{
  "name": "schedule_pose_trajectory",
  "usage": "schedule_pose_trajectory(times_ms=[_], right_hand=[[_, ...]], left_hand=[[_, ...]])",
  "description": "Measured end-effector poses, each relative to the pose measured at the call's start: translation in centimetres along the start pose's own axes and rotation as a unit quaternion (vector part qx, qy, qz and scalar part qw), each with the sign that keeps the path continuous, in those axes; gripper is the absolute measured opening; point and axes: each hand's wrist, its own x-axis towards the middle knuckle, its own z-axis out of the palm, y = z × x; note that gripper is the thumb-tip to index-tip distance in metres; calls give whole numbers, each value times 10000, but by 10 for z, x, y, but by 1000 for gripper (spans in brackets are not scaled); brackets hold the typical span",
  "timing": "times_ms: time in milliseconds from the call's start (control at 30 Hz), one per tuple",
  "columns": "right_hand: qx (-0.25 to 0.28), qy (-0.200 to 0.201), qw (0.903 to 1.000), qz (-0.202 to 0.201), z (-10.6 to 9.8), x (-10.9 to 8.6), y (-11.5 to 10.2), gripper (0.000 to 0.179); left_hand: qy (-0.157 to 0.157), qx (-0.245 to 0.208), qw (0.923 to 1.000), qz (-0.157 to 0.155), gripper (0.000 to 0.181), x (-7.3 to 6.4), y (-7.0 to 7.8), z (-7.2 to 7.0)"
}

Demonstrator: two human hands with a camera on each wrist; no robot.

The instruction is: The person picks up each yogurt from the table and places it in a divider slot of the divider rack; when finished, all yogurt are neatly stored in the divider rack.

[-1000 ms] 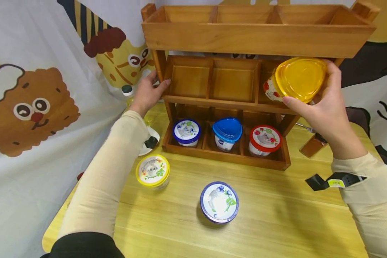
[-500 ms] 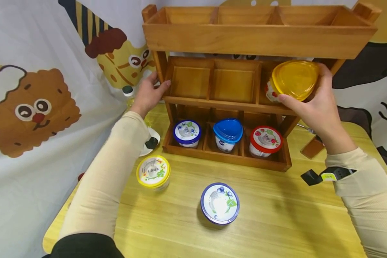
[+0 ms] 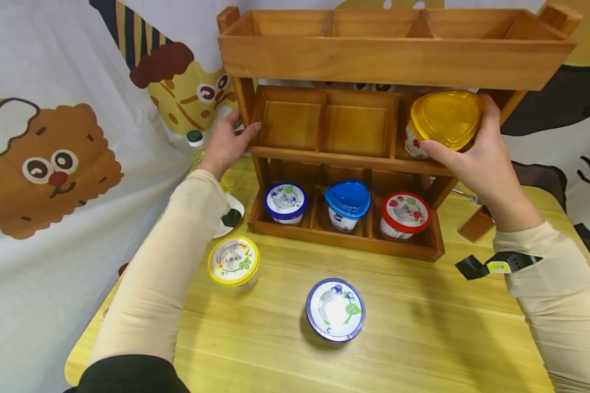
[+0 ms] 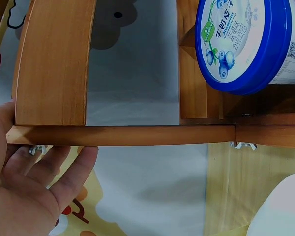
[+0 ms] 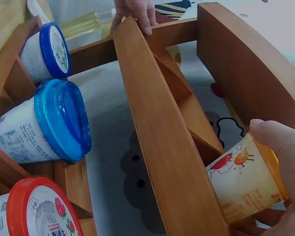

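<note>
My right hand (image 3: 477,147) grips a tub with a translucent yellow lid (image 3: 444,120), thumb at the front and fingers round its far side. This tub is in the right compartment of the middle tier of a wooden three-tier rack (image 3: 354,158); in the right wrist view, its pale printed side (image 5: 246,182) shows just behind the tier's front board. Whether its base rests on the compartment floor is hidden. My left hand (image 3: 228,143) holds the rack's left post at the middle tier, thumb inside; in the left wrist view, several fingers (image 4: 71,184) lie along the post's outer side.
On the bottom tier stand a blueberry tub (image 3: 285,202), a blue-lidded tub (image 3: 347,204) and a red-rimmed tub (image 3: 404,214). A yellow-rimmed tub (image 3: 233,261) and a purple-rimmed tub (image 3: 335,310) stand on the table. Left are a bottle (image 3: 195,139) and a white dish (image 3: 221,229).
My right hand has moved left and slightly inward with the yellow-lidded tub, further into the right compartment. The left hand stays on the post.
</note>
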Motion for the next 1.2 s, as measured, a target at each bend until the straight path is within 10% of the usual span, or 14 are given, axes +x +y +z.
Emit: schedule_pose_trajectory(times_ms=[800,1200], right_hand=[[1269,-17,9915,-269,-9,-10,-2,94],[23,448,9989,-137,-28,-41,-9,92]], left_hand=[[4,-115,9999,111,57,0,0,1],[7,-53,10000,56,57,2,0,0]])
